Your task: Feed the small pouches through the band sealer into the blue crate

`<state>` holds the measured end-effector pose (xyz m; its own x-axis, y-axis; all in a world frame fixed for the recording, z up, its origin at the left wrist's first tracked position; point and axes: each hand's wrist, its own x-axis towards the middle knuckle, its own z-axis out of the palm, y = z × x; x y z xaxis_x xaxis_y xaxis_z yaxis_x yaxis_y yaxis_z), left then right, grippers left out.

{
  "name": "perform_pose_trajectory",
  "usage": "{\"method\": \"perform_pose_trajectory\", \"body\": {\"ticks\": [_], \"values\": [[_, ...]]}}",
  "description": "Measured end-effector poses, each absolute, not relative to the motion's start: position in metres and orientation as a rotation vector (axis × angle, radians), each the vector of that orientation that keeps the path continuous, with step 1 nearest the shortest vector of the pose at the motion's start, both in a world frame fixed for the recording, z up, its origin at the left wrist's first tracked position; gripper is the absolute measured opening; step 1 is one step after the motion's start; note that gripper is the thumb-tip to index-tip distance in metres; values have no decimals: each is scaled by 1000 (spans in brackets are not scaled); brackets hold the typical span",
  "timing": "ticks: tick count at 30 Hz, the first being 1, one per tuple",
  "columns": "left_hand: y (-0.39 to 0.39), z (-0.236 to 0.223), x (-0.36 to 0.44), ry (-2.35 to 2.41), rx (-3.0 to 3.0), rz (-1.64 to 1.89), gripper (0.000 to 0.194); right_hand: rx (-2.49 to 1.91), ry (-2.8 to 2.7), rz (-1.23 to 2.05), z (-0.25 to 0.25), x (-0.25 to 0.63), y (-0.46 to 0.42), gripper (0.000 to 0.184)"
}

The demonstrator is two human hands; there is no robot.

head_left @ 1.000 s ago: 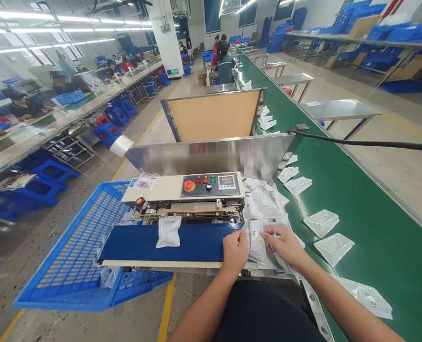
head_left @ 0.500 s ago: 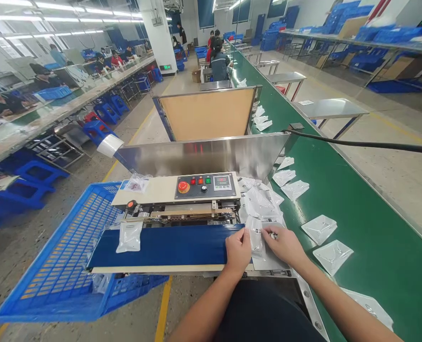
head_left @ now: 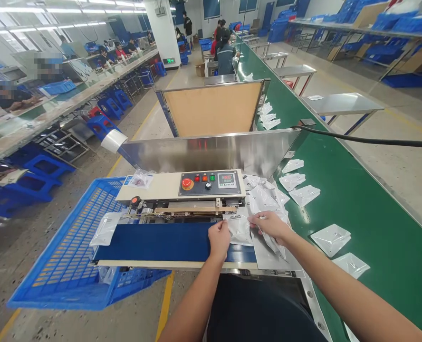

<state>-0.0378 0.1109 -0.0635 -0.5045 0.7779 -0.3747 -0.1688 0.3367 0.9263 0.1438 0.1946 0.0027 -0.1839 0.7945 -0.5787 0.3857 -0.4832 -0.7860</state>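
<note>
My left hand (head_left: 219,239) pinches the left edge of a white pouch (head_left: 238,229) at the right end of the sealing machine's blue belt (head_left: 161,241). The pouch's upper edge lies by the sealing strip. At the pouch's right edge, my right hand (head_left: 271,225) is closed with thumb and fingers together; a second pouch (head_left: 275,246) shows beneath it. A heap of white pouches (head_left: 264,197) lies just behind my right hand. Another pouch (head_left: 106,229) hangs over the belt's left end. The band sealer (head_left: 150,187) has a red stop knob and a lit display.
A blue basket (head_left: 59,247) stands under the belt's left end. The green conveyor (head_left: 342,199) on the right carries several white pouches. A steel panel (head_left: 211,153) rises behind the sealer, and a black cable (head_left: 368,140) crosses the conveyor. People sit farther back.
My hands have moved the pouch leftward and up to the sealing strip. The pouch on the belt has travelled left to its end. The view has shifted slightly.
</note>
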Motion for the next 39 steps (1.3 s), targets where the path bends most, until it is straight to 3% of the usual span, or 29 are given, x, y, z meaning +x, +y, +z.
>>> {"method": "perform_pose_trajectory", "body": {"ticks": [9, 14, 18, 21, 26, 33, 39], "values": [[53, -20, -83, 2159, 955, 1532, 41, -1647, -1259, 1464, 19, 159, 159, 56], [50, 6, -20, 1525, 1419, 1264, 35, -1513, -1225, 1455, 31, 122, 141, 62], [71, 5, 4, 1530, 1232, 1375, 39, -1284, -956, 1578, 28, 125, 142, 76], [81, -4, 3, 1518, 1001, 1418, 48, -1347, -1080, 1446, 18, 151, 141, 67], [82, -18, 8, 1436, 938, 1391, 47, -1429, -1404, 1394, 3, 176, 133, 57], [114, -52, 10, 1594, 458, 1300, 49, -1616, -965, 1481, -41, 181, 153, 55], [118, -62, -20, 1634, 321, 1356, 52, -1669, -1053, 1550, -44, 139, 177, 41]]}}
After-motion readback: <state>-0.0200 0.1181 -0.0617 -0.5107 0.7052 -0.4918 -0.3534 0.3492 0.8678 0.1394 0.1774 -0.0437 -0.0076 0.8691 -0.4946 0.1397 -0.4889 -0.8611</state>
